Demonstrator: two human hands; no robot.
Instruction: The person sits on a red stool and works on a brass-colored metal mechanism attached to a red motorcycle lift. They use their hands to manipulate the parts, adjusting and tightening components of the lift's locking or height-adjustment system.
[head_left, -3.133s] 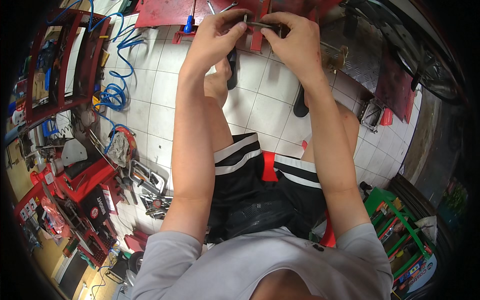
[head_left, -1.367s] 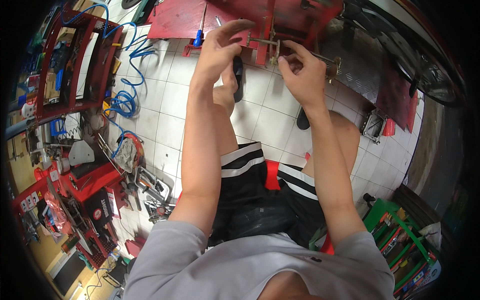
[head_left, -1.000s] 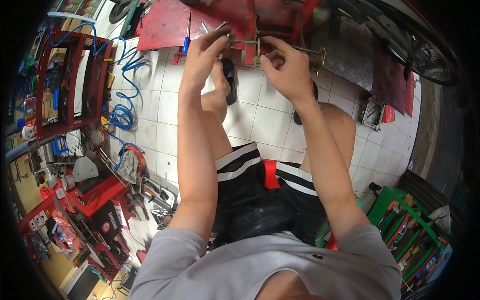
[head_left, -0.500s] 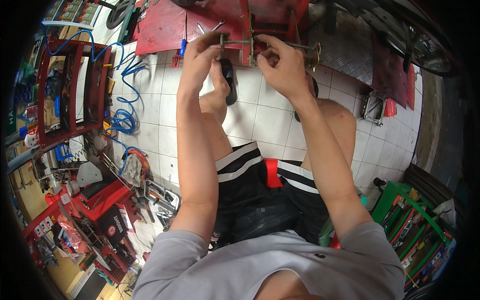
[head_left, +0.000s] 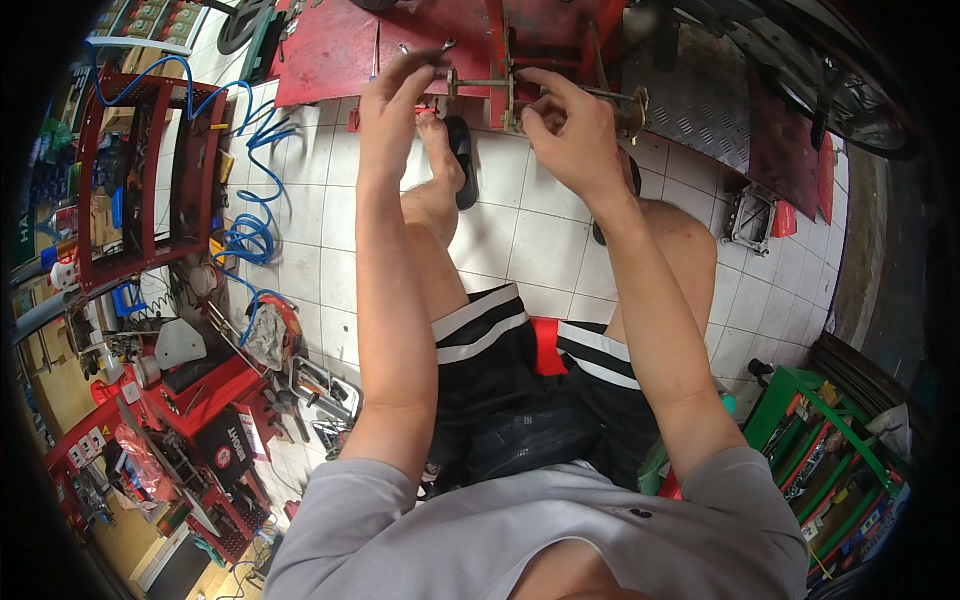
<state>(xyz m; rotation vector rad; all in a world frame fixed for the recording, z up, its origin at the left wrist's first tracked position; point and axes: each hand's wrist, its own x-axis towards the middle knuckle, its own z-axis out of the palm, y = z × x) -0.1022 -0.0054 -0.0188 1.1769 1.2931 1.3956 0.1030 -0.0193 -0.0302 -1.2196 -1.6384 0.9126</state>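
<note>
White floor tiles [head_left: 490, 235] run to the near edge of a red table [head_left: 320, 65], where a metal rod [head_left: 480, 83] crosses a red post [head_left: 497, 30]. Hand-guiding the rod seems the step, calling for a light touch: the left hand's [head_left: 388, 120] fingers curve open just beside its end; the right hand's [head_left: 578, 135] sit at an upright metal plate [head_left: 513, 100], grip unclear. Moving looks easier toward the tiles than toward the wrench [head_left: 448, 45] behind.

White tiles [head_left: 545, 245] bright, soft shadows, right side dim, edges bent
</note>
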